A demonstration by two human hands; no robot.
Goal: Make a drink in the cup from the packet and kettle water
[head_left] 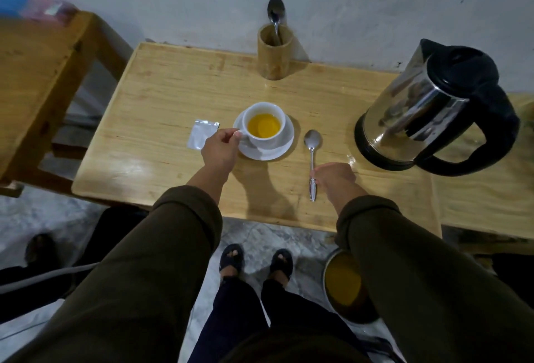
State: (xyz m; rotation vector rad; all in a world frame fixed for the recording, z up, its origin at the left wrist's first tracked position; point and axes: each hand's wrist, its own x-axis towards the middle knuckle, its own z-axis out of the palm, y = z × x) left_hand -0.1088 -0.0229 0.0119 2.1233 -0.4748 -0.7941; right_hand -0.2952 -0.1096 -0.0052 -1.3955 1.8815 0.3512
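Cup on saucer, orange drink inside; left hand pinches its handle. Right hand fingers closed on spoon handle, spoon flat on table. Packet beside saucer.

Both arms reach forward in dark olive sleeves pushed back above the wrists. The left hand is curled, knuckles up, thumb and forefinger pinched together at its far right side. The right hand is loosely closed, its fingertips pinched at its left edge.
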